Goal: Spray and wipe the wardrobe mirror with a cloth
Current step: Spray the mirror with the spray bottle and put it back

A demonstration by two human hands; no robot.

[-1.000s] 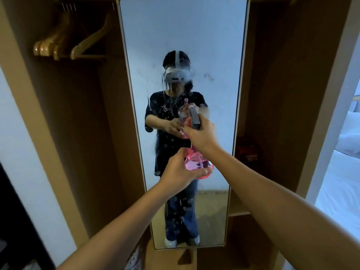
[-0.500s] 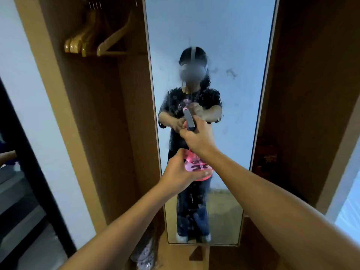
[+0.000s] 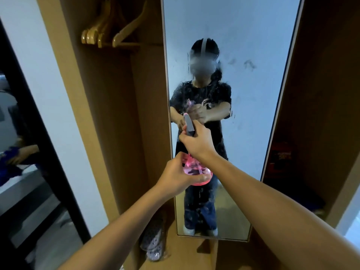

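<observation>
A tall wardrobe mirror (image 3: 253,94) stands straight ahead, speckled with droplets and smudges, and reflects me. In front of it I hold a pink spray bottle (image 3: 196,170) with a grey nozzle head pointed at the glass. My left hand (image 3: 179,176) cups the bottle's round body from the left. My right hand (image 3: 196,141) wraps the neck and trigger from above. No cloth is in view.
Wooden hangers (image 3: 109,34) hang in the open wardrobe compartment left of the mirror. A pair of slippers (image 3: 153,240) lies on its floor. A dark shelf with a red item (image 3: 280,154) sits right of the mirror. A dark door frame (image 3: 39,133) stands at far left.
My view has swung left, so the mirror now sits further right in frame. Both hands keep their grip on the bottle. More droplets show on the glass.
</observation>
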